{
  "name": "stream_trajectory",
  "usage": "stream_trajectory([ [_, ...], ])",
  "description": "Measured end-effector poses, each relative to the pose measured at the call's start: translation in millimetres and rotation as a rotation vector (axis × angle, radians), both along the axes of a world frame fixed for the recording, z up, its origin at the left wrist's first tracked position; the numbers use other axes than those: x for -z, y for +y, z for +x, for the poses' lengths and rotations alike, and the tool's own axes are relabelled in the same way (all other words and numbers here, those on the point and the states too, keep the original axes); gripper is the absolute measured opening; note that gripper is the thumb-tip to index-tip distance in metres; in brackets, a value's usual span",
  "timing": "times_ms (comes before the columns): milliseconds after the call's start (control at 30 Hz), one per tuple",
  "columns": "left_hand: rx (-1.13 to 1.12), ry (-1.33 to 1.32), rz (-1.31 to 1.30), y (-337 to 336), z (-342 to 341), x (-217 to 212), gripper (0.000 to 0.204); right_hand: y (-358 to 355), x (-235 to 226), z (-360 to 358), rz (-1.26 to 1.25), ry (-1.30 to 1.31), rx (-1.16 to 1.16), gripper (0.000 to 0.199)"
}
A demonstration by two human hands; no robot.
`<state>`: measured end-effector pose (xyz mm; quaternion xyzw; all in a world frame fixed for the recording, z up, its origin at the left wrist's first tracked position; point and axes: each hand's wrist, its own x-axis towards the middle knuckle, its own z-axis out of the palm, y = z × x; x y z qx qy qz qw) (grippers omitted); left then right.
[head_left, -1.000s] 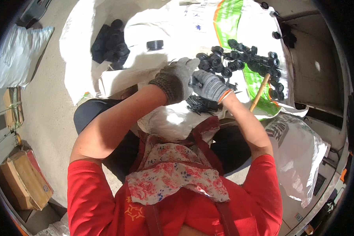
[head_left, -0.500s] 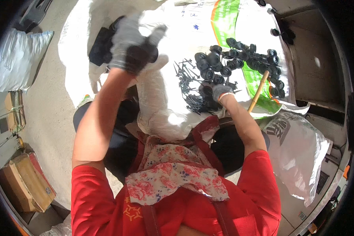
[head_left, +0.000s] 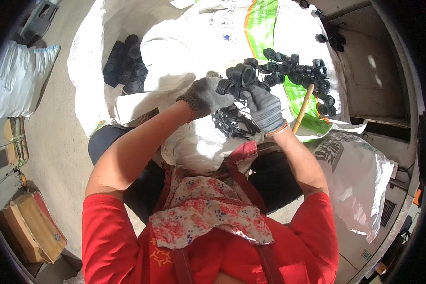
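Both hands wear grey knit gloves and meet in front of me. My left hand [head_left: 204,96] and my right hand [head_left: 263,108] grip the same black round plastic fitting [head_left: 240,77], left at its end, right from below. Just under the hands lies a small heap of thin black trimmings [head_left: 232,124] on a white sack [head_left: 194,142] in my lap. Beyond the hands spreads a pile of several black ring-shaped fittings [head_left: 300,71] on a white and green woven sheet [head_left: 262,28].
An open white sack [head_left: 94,71] at the upper left holds more black fittings [head_left: 125,64]. A wooden stick [head_left: 303,108] lies right of my right hand. Another filled white bag [head_left: 359,180] stands at the right, a cardboard box [head_left: 28,227] at the lower left.
My left hand was stretched out over the open sack at the upper left; it has come back to the middle and now grips a fitting together with my right hand.
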<state>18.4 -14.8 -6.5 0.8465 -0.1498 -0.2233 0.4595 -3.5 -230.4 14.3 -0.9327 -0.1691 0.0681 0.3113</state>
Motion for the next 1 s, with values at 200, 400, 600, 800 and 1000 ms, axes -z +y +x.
stream_trajectory([
  [200,0.006,-0.107,-0.157,12,7,-20,0.037,-19,-22,13,-0.176,-0.460,-0.185,0.083],
  [400,0.300,-0.398,-0.424,13,4,-16,0.034,7,-26,17,-0.316,-0.678,-0.258,0.056],
  [600,0.018,1.031,-0.779,8,-10,-41,0.048,21,-34,10,-0.366,-0.699,-0.294,0.055],
  [800,0.126,-0.561,0.141,13,2,-49,0.026,24,-40,20,-0.491,-0.022,-0.082,0.033],
  [1000,-0.132,0.358,-0.968,21,2,-34,0.052,26,-46,25,1.033,0.358,0.161,0.035],
])
